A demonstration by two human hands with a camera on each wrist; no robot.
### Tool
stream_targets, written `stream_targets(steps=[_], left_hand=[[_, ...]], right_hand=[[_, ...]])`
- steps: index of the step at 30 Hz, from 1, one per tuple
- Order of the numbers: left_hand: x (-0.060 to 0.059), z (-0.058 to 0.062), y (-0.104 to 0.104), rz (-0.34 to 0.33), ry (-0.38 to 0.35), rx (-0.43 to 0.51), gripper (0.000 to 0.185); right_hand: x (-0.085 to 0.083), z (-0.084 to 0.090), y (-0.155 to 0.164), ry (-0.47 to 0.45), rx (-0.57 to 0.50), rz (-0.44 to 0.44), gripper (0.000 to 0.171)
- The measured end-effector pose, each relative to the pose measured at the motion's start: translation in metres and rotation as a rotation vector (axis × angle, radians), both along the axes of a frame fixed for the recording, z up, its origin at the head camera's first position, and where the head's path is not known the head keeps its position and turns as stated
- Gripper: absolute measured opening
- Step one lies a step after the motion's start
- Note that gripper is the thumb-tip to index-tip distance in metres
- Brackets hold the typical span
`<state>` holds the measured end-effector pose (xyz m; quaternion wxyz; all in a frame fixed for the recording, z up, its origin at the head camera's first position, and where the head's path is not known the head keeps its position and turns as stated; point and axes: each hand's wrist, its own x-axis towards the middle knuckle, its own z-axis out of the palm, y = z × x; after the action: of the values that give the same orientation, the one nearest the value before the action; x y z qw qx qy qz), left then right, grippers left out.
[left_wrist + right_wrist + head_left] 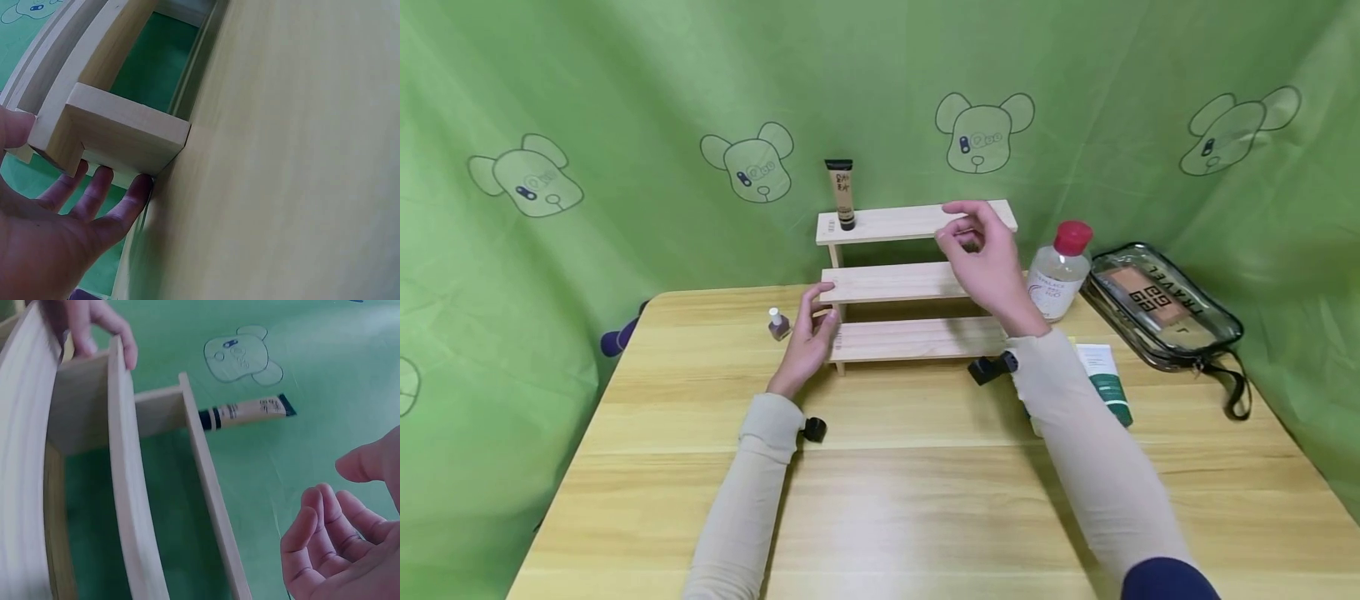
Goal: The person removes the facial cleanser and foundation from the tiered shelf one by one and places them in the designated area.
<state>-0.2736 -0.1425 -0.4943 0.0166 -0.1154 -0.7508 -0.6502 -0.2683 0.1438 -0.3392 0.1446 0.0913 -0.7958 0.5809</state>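
A three-tier wooden display rack [917, 337] stands at the back of the table. My left hand [811, 337] holds its left end; in the left wrist view the fingertips [139, 187] touch the side panel while the thumb rests by a shelf's edge. A tan squeeze tube with black ends [842, 193] stands upright, cap down, at the left end of the top shelf. Above the right end of that shelf, my right hand [981, 254] hovers with loosely curled fingers and nothing between them. The right wrist view shows a gap between its thumb and fingers [300, 531].
Left of the rack is a small nail polish bottle [778, 323]. On the right stand a clear red-capped bottle [1054, 279], a transparent travel pouch [1172, 308] and a white-and-green package [1105, 383], partly behind my right sleeve. A green curtain [880, 100] hangs behind.
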Motion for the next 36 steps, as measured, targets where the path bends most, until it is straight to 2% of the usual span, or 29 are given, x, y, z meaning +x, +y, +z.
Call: stream_targets(steps=[5,13,21,27,36], left_hand=[[-0.001,-0.001,-0.001,0.002,-0.005,0.001,0.049],[-0.001,-0.002,0.002,-0.010,-0.012,0.003,0.050],[-0.001,-0.001,0.000,-0.005,-0.003,0.005,0.049],[-0.002,-0.002,-0.001,-0.006,-0.001,0.005,0.049],[-0.001,-0.002,-0.001,-0.015,-0.009,0.017,0.050]], right_hand=[[-0.014,0.004,-0.021,-0.001,-0.018,0.049,0.040],[-0.039,-0.003,-0.039,0.007,0.012,0.129,0.046],[-0.056,0.006,-0.066,0.005,-0.009,0.179,0.057],[-0.067,0.009,-0.079,-0.077,-0.047,0.179,0.063],[-0.075,0.010,-0.097,-0.182,-0.097,0.206,0.067]])
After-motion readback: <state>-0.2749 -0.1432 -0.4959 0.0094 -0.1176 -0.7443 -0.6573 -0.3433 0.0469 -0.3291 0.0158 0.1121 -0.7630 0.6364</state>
